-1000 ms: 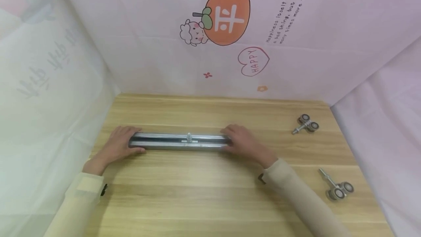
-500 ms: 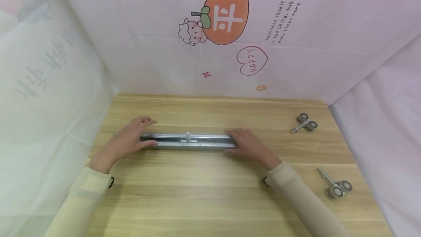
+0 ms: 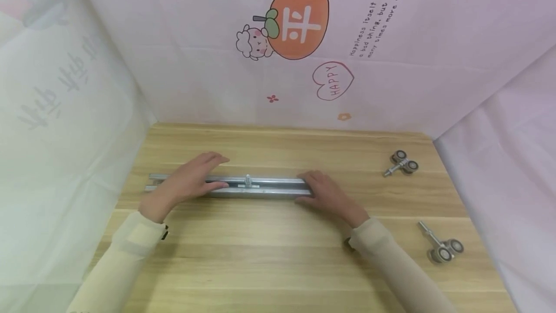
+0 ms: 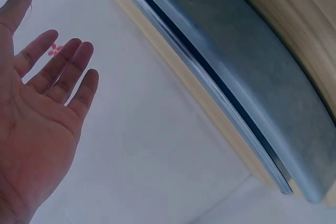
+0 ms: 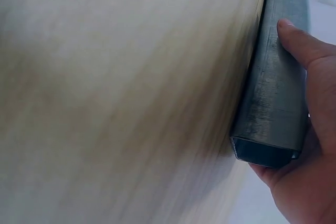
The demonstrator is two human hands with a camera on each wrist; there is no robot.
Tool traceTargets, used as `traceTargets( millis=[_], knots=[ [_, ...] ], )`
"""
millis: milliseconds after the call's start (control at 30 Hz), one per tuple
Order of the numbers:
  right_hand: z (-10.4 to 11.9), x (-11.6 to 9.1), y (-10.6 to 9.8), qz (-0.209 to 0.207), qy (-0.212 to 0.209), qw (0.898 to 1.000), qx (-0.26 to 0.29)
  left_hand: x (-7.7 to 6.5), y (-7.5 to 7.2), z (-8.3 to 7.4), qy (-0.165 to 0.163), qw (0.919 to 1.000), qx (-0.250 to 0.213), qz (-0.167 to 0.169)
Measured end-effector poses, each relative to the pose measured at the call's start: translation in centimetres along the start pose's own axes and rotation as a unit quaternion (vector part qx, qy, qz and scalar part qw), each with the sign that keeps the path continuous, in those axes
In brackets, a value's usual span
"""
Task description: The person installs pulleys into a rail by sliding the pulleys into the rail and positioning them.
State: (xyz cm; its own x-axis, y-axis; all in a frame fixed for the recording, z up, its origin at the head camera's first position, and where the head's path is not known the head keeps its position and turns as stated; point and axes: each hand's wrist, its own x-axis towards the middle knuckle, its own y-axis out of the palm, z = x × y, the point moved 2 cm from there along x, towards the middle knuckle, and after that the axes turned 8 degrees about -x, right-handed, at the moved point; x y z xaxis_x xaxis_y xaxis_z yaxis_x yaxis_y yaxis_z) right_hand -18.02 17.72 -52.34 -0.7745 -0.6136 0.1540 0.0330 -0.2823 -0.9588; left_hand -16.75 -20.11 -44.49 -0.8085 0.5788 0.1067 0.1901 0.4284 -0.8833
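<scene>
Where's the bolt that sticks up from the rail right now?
In the head view, the upright bolt stands up from the slot of the metal rail, between the left hand and the right hand, nearer the left one.

- Rail [image 3: 262, 193] is lying on table [image 3: 260, 250].
- Bolt [image 3: 248, 181] is standing in rail.
- Right of rail, far roller [image 3: 404, 163] is lying behind near roller [image 3: 444, 250].
</scene>
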Motion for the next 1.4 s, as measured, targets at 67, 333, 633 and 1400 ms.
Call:
traceTargets(
  millis=[67, 333, 633, 1400],
  knots=[
    [0.0, -0.1, 0.0, 0.0, 0.003, 1.0, 0.0, 0.5, 0.3, -0.4, 0.002, 1.0, 0.0, 0.005],
    [0.0, -0.1, 0.2, -0.008, 0.002, 1.0, 0.014, 2.2, 1.6, -1.9, 0.028, 0.9993, -0.022, 0.013],
    [-0.1, -0.2, 0.8, -0.007, 0.008, 1.0, 0.028, 3.3, 2.9, -3.4, 0.021, 0.9983, -0.044, 0.033],
    [-0.3, -0.5, 1.0, -0.027, 0.011, 0.999, 0.031, 4.9, 5.3, -5.0, 0.018, 0.9992, 0.003, 0.035]
  ],
)
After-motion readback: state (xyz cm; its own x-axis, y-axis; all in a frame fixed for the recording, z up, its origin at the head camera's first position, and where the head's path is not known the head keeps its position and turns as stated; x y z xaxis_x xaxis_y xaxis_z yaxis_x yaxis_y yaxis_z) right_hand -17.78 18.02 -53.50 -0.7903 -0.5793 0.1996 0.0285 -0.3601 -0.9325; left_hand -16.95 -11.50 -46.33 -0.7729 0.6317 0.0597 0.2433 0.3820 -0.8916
